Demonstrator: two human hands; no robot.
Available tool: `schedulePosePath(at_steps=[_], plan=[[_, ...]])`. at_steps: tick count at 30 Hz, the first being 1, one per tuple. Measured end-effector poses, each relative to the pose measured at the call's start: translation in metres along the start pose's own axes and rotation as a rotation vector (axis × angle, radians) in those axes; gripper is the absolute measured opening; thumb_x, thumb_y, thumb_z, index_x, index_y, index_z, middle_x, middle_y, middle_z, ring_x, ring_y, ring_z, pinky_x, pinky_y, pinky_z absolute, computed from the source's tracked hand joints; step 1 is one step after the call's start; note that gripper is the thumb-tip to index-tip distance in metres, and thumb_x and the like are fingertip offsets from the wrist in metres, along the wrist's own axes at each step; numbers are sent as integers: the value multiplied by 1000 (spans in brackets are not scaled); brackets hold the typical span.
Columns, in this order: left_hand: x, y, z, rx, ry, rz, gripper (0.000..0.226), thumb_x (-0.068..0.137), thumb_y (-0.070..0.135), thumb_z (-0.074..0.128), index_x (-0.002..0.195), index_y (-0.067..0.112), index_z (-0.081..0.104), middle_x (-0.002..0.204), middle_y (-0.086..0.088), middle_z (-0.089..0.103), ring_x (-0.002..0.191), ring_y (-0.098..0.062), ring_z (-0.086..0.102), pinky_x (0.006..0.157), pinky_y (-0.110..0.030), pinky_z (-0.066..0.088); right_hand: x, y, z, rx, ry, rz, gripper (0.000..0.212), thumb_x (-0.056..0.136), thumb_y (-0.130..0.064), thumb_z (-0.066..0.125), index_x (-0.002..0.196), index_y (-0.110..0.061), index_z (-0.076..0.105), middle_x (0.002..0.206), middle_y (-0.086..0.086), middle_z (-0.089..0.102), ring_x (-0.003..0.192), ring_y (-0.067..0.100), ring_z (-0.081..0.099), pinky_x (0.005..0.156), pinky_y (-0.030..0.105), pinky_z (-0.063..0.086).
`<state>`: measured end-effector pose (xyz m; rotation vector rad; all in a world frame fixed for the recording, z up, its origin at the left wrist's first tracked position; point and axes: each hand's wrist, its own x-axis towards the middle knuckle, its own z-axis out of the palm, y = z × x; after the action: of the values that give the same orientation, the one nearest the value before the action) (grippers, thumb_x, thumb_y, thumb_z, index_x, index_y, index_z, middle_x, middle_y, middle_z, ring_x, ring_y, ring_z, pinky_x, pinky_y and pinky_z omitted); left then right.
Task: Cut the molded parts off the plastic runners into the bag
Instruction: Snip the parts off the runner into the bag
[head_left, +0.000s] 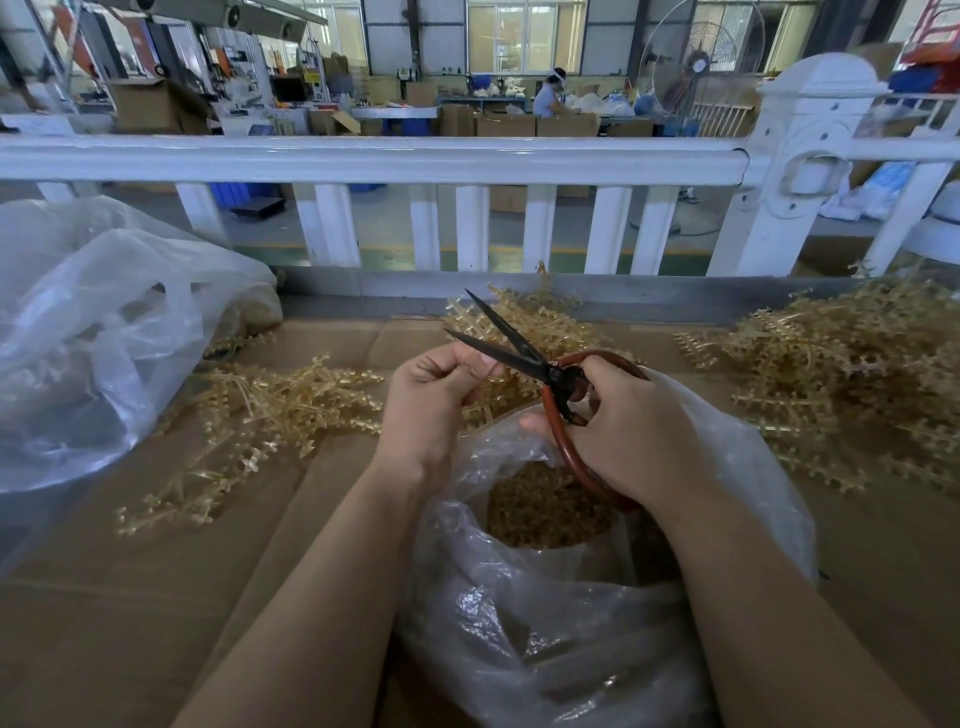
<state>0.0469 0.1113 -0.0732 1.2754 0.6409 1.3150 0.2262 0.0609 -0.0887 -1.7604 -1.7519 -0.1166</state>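
Observation:
My right hand (623, 431) grips the red loop handles of black-bladed scissors (511, 347), whose blades stand apart and point up and to the left. My left hand (434, 395) is curled just left of the blades, fingers pinched together; a translucent amber runner (483, 402) shows below it, and whether the fingers grip it I cannot tell for sure. Directly below both hands gapes a clear plastic bag (545, 613) with a heap of small amber cut parts (545, 512) inside.
Amber runners lie in piles at the left (270, 410), behind the hands (540, 317) and at the right (852, 384) on the cardboard-covered table (130, 597). A second clear bag (93, 332) slumps at the far left. A white railing (415, 158) runs along the back.

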Motion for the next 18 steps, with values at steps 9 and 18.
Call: schedulePosePath(at_steps=[9, 18], plan=[[1, -1, -2, -52, 11, -52, 24, 89, 3, 64, 71, 16, 74, 70, 3, 69, 58, -3, 50, 60, -14, 44, -2, -4, -1, -46, 52, 6, 35, 80, -64, 74, 81, -35, 54, 64, -25, 47, 61, -8, 47, 54, 9, 27], [3, -3, -3, -43, 1, -50, 7, 79, 16, 70, 75, 12, 73, 72, 2, 69, 60, -3, 53, 62, -14, 46, -1, -4, -1, 18, 120, 17, 77, 69, -99, 33, 86, -32, 66, 64, -28, 47, 59, -10, 44, 55, 9, 29]])
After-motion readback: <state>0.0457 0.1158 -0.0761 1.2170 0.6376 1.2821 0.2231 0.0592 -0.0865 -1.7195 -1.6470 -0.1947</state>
